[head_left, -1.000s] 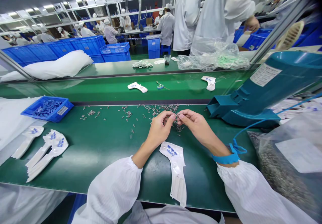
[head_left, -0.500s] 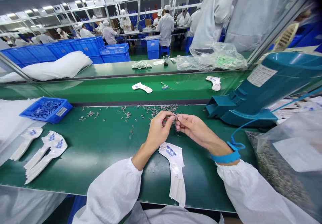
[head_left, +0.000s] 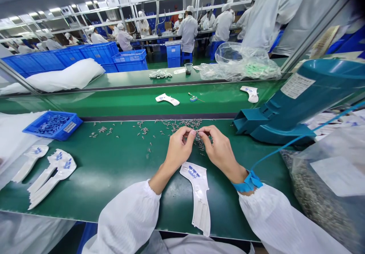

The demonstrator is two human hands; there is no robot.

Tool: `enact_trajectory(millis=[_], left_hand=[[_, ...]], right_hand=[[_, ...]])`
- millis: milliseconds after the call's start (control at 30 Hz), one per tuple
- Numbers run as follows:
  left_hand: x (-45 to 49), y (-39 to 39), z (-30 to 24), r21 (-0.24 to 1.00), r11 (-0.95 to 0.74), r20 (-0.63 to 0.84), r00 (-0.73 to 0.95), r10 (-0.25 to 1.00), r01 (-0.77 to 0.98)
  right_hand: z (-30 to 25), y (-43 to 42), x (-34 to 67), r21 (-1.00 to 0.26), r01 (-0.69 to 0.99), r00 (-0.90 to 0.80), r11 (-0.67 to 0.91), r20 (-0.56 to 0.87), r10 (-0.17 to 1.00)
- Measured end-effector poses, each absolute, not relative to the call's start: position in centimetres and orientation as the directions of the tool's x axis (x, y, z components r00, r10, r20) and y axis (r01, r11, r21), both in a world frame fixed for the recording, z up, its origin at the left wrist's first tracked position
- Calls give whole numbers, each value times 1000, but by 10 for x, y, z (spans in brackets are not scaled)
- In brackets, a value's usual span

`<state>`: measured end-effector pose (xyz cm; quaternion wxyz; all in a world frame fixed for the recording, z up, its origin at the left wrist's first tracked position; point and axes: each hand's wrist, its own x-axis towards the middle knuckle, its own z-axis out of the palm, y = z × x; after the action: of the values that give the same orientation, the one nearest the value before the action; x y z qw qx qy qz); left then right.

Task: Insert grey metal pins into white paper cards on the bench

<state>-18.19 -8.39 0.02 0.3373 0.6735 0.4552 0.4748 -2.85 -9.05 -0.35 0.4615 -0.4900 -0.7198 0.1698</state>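
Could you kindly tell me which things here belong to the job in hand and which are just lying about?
Job: left hand, right hand, scattered small metal parts, white card below the hands.
Lying about: blue parts tray, teal machine housing, bag of metal parts.

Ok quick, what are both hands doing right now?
Left hand: pinched shut; anything held is too small to tell.
Right hand: pinched shut above the small metal parts; anything held is too small to tell.

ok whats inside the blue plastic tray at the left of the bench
The blue plastic tray holds a heap of small dark parts, too small to identify here. They cover its floor, so nothing beneath them can be seen.
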Motion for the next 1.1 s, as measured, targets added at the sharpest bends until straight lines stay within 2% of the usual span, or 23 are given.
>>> enact_trajectory(millis=[67, 133, 267, 433, 600, 733, 967, 1100], left_hand=[[-182, -84, 0, 900, -343, 311, 153, 938, 268], [-182, -84, 0, 904, -347, 307, 185, 934, 250], [-184, -83, 2, 903, -378, 321, 262, 910, 205], [-187, -83, 5, 883, -418, 346, 302, 888, 215], [-189, -84, 8, 803, -509, 417, 317, 852, 311], [-189, -83, 7, 783, -523, 438, 299, 848, 337], [-191, -82, 9, 794, -492, 416, 271, 868, 357], [-191, -82, 10, 781, -502, 413, 297, 861, 372]], right_hand=[[-4, -90, -28, -715, 524, -111, 463, 482, 869], [-5, -88, -26, -784, 458, -107, 420, 421, 901], [-8, -86, -22, -933, 224, -94, 281, 266, 959], [-5, -82, -21, -976, 69, -134, 208, 197, 971], [-2, -80, -22, -992, -42, -138, 119, 124, 983], [-2, -83, -26, -989, -48, -47, 138, 140, 989], [-2, -85, -26, -990, -2, -20, 139, 139, 990], [-7, -85, -25, -974, 92, -6, 209, 209, 978]])
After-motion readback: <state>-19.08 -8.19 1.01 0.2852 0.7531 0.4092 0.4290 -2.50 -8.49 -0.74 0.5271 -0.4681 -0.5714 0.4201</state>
